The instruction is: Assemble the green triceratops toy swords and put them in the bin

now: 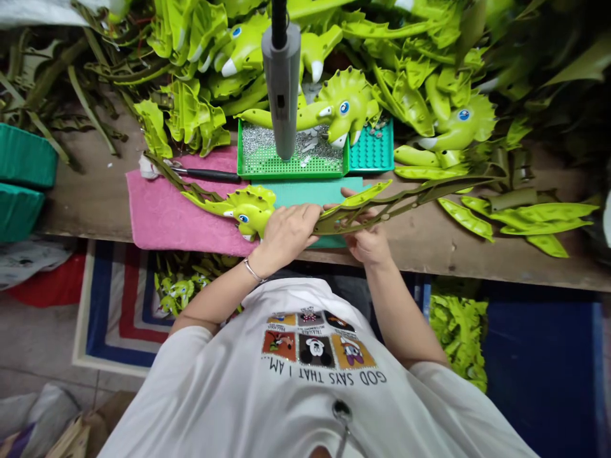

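My left hand (291, 232), with a bracelet at the wrist, is closed over a lime-green toy dinosaur (255, 207) with a blue eye and white horns. Its head points left, and a long thin green piece runs out beyond it. My right hand (367, 242) grips a long olive-green plastic part (405, 202) from below, its fingers partly hidden. A lime-green half-shell (365, 196) lies along that part. The olive part meets the toy near my left fingers; the join is covered. In front of both hands, a grey electric screwdriver (282, 95) hangs upright.
A green tray (296, 173) of small screws and a teal tray (377, 162) stand just beyond my hands. On a pink cloth (186, 216) rests a black-handled tool (210, 174). Piles of green toy parts (191, 114) line the back; loose shells (539, 219) lie to the right.
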Demonstrator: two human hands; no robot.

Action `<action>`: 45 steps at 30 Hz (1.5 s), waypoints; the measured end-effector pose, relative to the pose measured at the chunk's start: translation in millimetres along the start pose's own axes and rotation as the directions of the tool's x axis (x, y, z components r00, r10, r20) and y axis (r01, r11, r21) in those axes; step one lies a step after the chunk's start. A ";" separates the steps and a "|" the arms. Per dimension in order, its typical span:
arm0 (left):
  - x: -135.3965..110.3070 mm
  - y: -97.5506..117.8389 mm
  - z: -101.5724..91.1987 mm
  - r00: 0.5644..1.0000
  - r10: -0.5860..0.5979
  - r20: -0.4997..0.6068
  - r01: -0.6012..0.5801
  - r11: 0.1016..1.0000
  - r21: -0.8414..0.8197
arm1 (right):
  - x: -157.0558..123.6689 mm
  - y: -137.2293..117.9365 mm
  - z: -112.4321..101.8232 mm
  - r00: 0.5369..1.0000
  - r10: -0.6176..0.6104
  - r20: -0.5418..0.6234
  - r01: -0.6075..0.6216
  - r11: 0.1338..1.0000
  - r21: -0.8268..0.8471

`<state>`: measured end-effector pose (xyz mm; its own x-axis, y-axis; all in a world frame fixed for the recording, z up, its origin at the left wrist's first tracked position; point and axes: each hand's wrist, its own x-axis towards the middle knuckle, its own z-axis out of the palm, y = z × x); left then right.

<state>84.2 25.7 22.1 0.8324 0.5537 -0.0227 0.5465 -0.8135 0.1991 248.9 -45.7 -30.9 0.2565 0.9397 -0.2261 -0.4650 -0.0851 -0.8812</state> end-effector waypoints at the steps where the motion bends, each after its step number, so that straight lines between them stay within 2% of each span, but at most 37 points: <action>1: 0.2 0.4 0.1 1.000 -0.004 0.000 0.004 1.000 -0.010 | -0.2 -0.7 1.0 1.000 -0.006 0.006 0.006 1.000 -0.007; 7: -0.5 3.1 -4.7 0.999 0.029 0.028 -0.029 1.000 -0.012 | 3.0 -0.2 1.9 0.998 0.012 0.065 -0.008 0.998 -0.063; 10: -2.4 4.9 -10.0 0.998 0.030 0.049 -0.030 1.000 0.000 | 6.7 4.8 -2.0 0.999 -0.021 0.033 0.023 0.998 -0.063; 13: -3.1 8.9 -14.7 0.997 0.000 0.077 -0.004 0.999 0.052 | 8.0 10.6 -9.2 0.993 -0.098 -0.060 0.095 0.994 -0.054; 15: -2.1 12.4 -16.2 0.995 -0.024 0.100 0.016 0.997 0.081 | 7.2 12.8 -15.3 0.991 -0.124 -0.056 0.120 0.990 -0.074; 18: 0.2 16.7 -15.9 0.988 -0.055 0.145 0.043 0.995 0.086 | 6.0 12.9 -23.2 0.996 -0.085 0.011 0.086 0.992 -0.095; 21: -0.2 17.6 -15.5 0.984 -0.049 0.174 0.038 0.997 0.071 | 8.4 11.6 -26.4 0.999 -0.036 -0.035 0.034 0.998 -0.057; 25: -4.6 12.2 -19.7 0.990 -0.062 0.124 0.055 0.997 0.056 | 13.7 12.4 -27.0 0.995 -0.028 -0.091 0.024 0.999 -0.040; 31: -3.3 -0.2 -23.4 0.989 -0.116 0.092 0.117 0.993 -0.006 | 12.9 18.3 -25.7 0.979 -0.120 -0.163 0.103 0.989 -0.108; 35: -1.6 -2.9 -20.1 0.990 -0.102 0.103 0.104 0.994 -0.020 | 6.4 17.5 -16.8 0.986 -0.146 -0.074 0.135 0.981 -0.139; 39: -2.2 -3.9 -18.0 0.988 -0.107 0.114 0.110 0.994 -0.017 | -1.7 14.4 -20.0 1.000 -0.020 0.022 0.025 0.971 -0.240; 41: -2.5 -4.6 -16.0 0.987 -0.107 0.124 0.109 0.994 -0.016 | -4.1 14.7 -24.2 0.999 0.021 0.024 -0.014 0.963 -0.270; 45: -2.8 -5.2 -8.0 0.988 -0.100 0.122 0.102 0.995 -0.010 | -4.8 20.1 -20.3 1.000 0.003 -0.009 -0.005 0.971 -0.241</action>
<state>78.3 29.8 29.0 0.7786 0.6063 -0.1617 0.6275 -0.7509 0.2058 255.5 -58.6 -56.0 0.2630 0.9364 -0.2323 -0.2484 -0.1670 -0.9542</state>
